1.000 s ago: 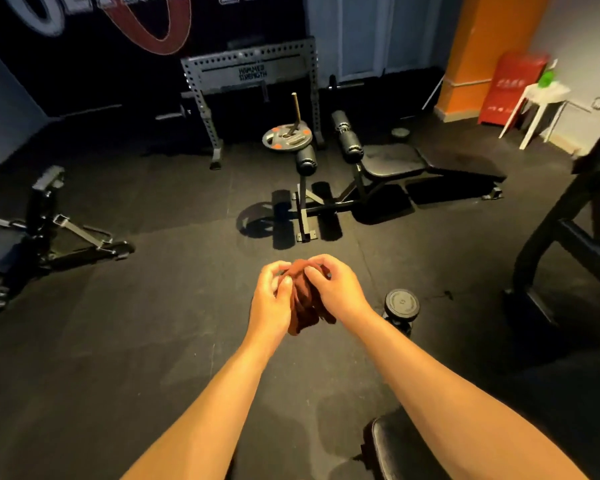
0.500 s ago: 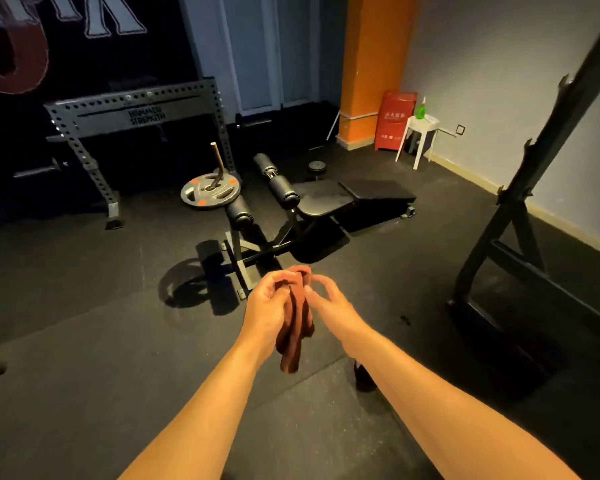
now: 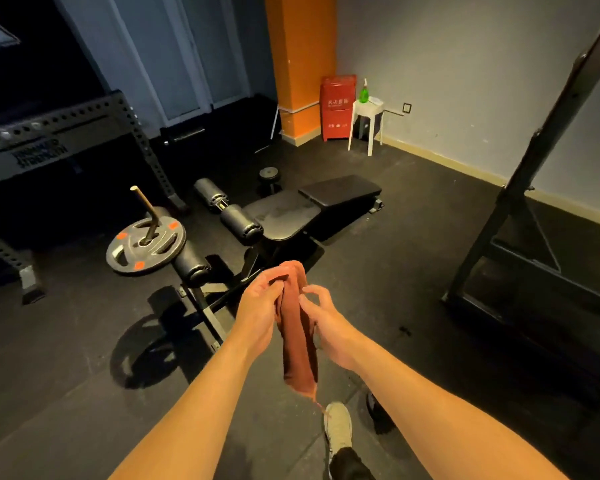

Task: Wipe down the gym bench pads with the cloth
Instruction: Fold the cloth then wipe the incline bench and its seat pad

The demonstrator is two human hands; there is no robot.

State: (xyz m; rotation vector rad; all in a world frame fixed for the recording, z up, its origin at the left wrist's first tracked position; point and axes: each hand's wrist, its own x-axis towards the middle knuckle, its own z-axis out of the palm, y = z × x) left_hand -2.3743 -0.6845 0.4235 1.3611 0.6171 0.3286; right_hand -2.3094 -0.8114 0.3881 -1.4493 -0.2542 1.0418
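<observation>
A rust-brown cloth [image 3: 299, 337] hangs lengthwise between my hands at the middle of the view. My left hand [image 3: 258, 311] pinches its top edge with fingers and thumb. My right hand [image 3: 328, 323] is beside the cloth, fingers loosely curled against its right side. A black gym bench stands on the floor beyond my hands, with a seat pad [image 3: 284, 214], a back pad [image 3: 340, 190] and black roller pads [image 3: 241, 225]. The hands are above the floor, short of the bench.
A weight plate [image 3: 145, 244] on a peg sits left of the bench. A grey rack [image 3: 49, 147] is at far left, a black rack frame [image 3: 520, 209] at right. White stool [image 3: 368, 121] with green bottle [image 3: 363, 93] by the wall. My shoe [image 3: 338, 427] is below.
The view has swung right and moved closer to the bench. The bunched cloth has been let out and now hangs long from my left hand; my right hand has loosened on it.
</observation>
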